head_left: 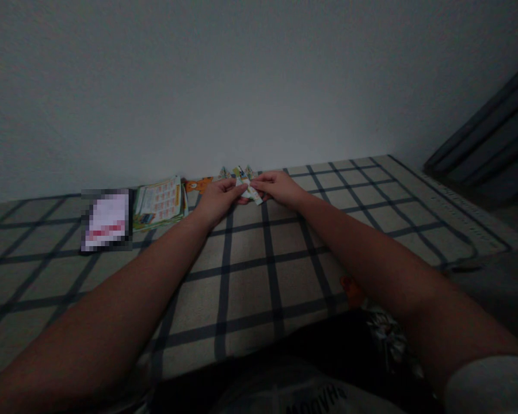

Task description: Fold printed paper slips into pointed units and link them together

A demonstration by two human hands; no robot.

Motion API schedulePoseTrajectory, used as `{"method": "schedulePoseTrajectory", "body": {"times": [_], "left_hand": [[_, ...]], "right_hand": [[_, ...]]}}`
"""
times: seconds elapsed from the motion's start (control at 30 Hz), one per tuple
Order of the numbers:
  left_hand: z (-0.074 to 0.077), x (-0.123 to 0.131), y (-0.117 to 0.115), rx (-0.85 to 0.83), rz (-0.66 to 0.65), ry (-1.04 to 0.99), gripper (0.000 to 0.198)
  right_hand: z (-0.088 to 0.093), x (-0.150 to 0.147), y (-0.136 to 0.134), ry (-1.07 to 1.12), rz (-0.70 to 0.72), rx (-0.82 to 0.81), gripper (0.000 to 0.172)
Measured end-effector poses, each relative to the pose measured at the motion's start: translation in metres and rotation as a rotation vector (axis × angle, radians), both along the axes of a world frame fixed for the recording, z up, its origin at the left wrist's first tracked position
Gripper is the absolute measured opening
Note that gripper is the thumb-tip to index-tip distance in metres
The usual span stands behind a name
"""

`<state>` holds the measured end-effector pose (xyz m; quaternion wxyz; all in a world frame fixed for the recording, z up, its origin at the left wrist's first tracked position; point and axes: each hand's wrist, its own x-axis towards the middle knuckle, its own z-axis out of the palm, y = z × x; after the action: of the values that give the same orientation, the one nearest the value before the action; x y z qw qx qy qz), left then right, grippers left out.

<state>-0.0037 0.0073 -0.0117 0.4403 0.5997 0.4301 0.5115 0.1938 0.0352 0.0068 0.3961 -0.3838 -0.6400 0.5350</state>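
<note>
Between my two hands is a small piece of folded printed paper (255,195), white with green and yellow print. My left hand (219,198) pinches its left side with thumb and fingers. From the right, my right hand (278,187) pinches the same paper, fingertips close to those of the left. Just beyond the hands, near the wall, stand two small pointed folded paper pieces, a left one (225,172) and a right one (250,171). The fingers partly hide the held paper, so its full shape cannot be made out.
A stack of printed sheets (159,201) lies left of my hands, beside a dark-edged device with a blurred screen (107,221). An orange bear picture (199,185) shows behind my left hand. The checked tablecloth (250,287) reaches the wall (259,86); dark folded fabric (492,126) is at the right.
</note>
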Motion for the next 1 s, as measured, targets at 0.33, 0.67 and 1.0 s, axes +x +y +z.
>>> {"method": "schedulePoseTrajectory", "body": {"times": [0.33,0.67,1.0], "left_hand": [[-0.0045,-0.0028,0.0031,-0.031,-0.058,-0.01,0.046],[-0.0004,0.0005,0.0009,-0.064,-0.071,-0.057,0.046],[0.0026,0.0023,-0.0021,-0.036,-0.065,-0.001,0.055]], "right_hand": [[0.0026,0.0,-0.0035,-0.013,0.019,0.004,0.014],[0.0029,-0.0007,-0.0065,-0.058,0.011,0.073,0.014],[0.0,-0.0005,-0.0031,-0.106,0.059,0.142,0.013]]}}
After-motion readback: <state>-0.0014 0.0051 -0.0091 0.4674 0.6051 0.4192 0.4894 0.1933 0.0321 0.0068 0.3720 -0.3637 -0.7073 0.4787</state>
